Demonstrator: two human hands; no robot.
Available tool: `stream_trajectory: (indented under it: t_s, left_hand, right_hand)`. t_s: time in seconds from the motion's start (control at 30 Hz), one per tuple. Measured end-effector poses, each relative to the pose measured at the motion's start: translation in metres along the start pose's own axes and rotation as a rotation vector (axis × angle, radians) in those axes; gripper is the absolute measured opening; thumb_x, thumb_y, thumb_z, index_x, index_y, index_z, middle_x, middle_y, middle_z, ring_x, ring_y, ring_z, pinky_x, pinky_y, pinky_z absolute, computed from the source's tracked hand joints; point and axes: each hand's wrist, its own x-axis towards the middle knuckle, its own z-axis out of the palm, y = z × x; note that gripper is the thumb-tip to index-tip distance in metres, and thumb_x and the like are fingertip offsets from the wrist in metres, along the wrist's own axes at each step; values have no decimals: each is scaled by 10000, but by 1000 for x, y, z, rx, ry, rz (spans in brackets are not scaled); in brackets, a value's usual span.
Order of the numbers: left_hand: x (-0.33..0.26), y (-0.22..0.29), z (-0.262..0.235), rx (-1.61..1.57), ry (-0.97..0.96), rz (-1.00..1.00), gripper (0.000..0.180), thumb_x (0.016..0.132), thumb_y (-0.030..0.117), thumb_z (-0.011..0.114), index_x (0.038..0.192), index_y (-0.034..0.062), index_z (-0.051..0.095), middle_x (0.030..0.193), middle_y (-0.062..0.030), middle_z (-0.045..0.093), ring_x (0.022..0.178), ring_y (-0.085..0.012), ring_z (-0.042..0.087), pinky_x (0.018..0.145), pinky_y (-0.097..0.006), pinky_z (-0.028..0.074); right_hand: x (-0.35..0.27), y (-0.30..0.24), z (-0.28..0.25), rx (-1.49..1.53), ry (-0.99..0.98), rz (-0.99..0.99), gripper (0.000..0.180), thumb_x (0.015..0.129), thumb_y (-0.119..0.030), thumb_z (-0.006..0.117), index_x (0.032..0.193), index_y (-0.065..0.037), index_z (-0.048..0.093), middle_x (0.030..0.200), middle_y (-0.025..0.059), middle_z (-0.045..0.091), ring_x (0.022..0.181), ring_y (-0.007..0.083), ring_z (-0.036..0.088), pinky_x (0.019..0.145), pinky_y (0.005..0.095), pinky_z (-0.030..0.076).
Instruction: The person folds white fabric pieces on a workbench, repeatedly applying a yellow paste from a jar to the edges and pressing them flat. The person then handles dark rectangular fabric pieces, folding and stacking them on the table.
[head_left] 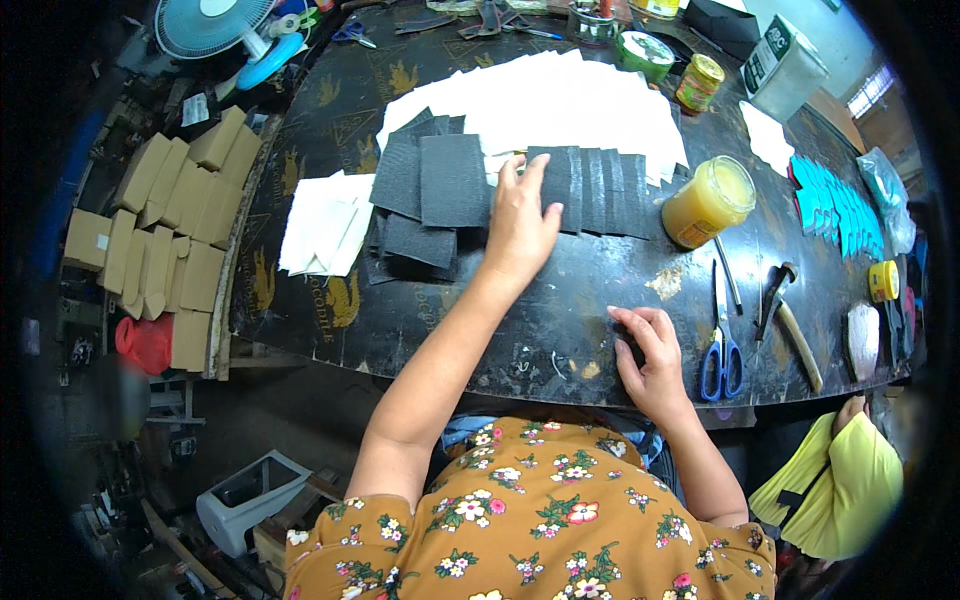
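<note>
My left hand [520,222] lies flat, fingers spread, on a row of overlapping dark grey textured pieces [590,188] laid over white sheets [560,100] on the black table [330,310]. More dark grey pieces [435,185] lie in a loose pile just left of that hand. My right hand [648,355] rests near the table's front edge with its fingers curled over a small dark piece [628,338]; how firmly it holds it is unclear.
A jar of yellow glue [708,200], blue-handled scissors [722,350] and a hammer [792,325] lie to the right. Turquoise cut pieces [835,205] sit far right. White pieces [325,225] lie at left, cardboard boxes [170,230] beyond the table edge. Another person's yellow sleeve [840,480] shows at lower right.
</note>
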Motion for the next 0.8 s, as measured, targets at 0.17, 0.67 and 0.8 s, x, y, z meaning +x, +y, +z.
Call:
stream_trajectory:
  t_s: [0.17,0.67,0.8]
  left_hand:
    - [-12,26,-56,216,123,314,727,873,90,857,1541,65,571,1555,-265,525,1442,-448,551,1202,-524,466]
    - [18,2,-120,322,24,-51,550,862,-31,839,1365,102,660,1009,-88,752,910,-251,749,857,-403,604]
    - [3,13,-140,-202,40,-92,509,916,-72,787,1369,101,632,975,-32,671,832,-112,691,781,-277,598]
  right_hand:
    - [18,-1,-38,72,-1,33,499,885,7,795,1374,-53,715,1212,165,669,1090,293,681,949,386,567]
    - [148,20,-139,-802,155,-64,530,745,-583,937,1071,-169,885,1522,121,644,1446,334,535,1148,546,410]
    - [133,19,-147,-642,561,-270,391,746,-364,997,1011,-135,823,1333,106,719,1279,326,631,1085,462,485]
